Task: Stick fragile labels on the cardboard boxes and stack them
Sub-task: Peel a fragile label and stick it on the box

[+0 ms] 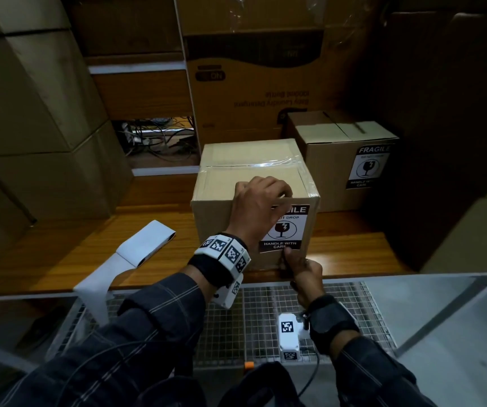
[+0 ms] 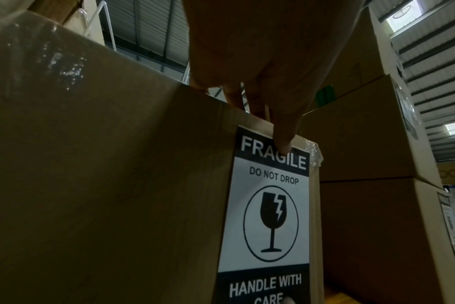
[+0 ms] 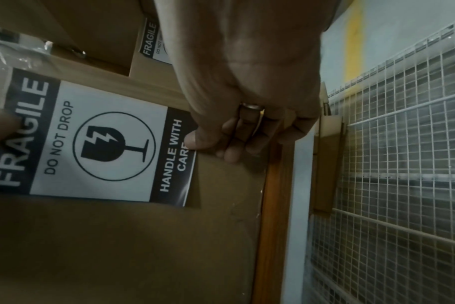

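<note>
Brown boxes stand all around the wooden table (image 1: 69, 254), where my box (image 1: 224, 224) sits in the middle, my left hand (image 1: 257, 210) curled over its top edge pressing the fragile label (image 1: 288, 230), my right hand (image 1: 305, 277) pinching its bottom edge at 6 o'clock.

- The person is wearing dark plaid long sleeves (image 1: 148, 327).
- Black wrist straps (image 1: 211, 270) are carrying white camera blocks with black-and-white square markers (image 1: 226, 252).
- The right hand (image 3: 247, 82) is wearing a metal ring (image 3: 251, 107).
</note>
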`<state>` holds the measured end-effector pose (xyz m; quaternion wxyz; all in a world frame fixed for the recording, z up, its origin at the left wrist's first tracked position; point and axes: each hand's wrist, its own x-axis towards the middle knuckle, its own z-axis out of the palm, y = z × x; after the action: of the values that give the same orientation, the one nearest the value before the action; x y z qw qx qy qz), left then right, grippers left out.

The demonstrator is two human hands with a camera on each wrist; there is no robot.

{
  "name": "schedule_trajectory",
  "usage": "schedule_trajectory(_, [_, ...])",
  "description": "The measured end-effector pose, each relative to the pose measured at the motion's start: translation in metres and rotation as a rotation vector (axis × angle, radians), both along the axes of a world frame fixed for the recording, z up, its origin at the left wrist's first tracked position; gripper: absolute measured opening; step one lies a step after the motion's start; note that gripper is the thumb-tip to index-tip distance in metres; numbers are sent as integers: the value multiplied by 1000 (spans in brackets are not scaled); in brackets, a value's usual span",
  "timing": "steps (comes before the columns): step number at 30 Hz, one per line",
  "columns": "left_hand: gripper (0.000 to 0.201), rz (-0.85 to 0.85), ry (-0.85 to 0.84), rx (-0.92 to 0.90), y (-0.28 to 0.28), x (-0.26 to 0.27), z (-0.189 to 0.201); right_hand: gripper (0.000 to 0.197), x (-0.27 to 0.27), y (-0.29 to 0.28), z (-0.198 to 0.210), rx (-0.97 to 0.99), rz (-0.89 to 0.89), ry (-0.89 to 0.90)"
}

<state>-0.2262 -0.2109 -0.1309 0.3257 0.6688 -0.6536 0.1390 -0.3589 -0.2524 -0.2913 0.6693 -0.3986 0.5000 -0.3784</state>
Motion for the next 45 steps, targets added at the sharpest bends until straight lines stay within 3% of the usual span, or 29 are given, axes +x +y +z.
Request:
schedule_trajectory(10, [36,-7,-101,24,4,3,-7,47,-10,-9,34,-158,-31,95])
schedule_trajectory(14, [45,-42,-162,18,12,5,-10,63,-28,-10,23,-216,-18,130])
schedule_trajectory(17, [63,41,-185,-113,35,18,-17,52,-49,-11,9,-277,-42,174])
schedule_trajectory(19, [68,163,-102,-271,59,35,-27,39,-63,-14,5,-309,-65,190])
schedule_trajectory(22, [79,366,332,-357,95,57,-52,42,-78,-22,7,-370,-42,168])
schedule_trajectory(25, [100,323,820,-136,106,78,-86,62,-78,-33,14,-466,129,213])
schedule_trajectory(28, [110,144,1052,105,105,88,-110,89,-62,-38,22,-521,330,289])
schedule_trajectory(32, [104,63,1137,178,95,89,-126,106,-34,-35,30,-452,322,228])
schedule_trajectory(35, [92,71,1152,147,87,94,-132,98,-16,-31,27,-370,210,161])
schedule_trajectory(39, [80,61,1061,134,84,94,-131,79,-3,-26,19,-365,112,130])
schedule_trajectory(45, [74,-5,889,91,90,98,-118,93,11,-13,26,-535,-15,182])
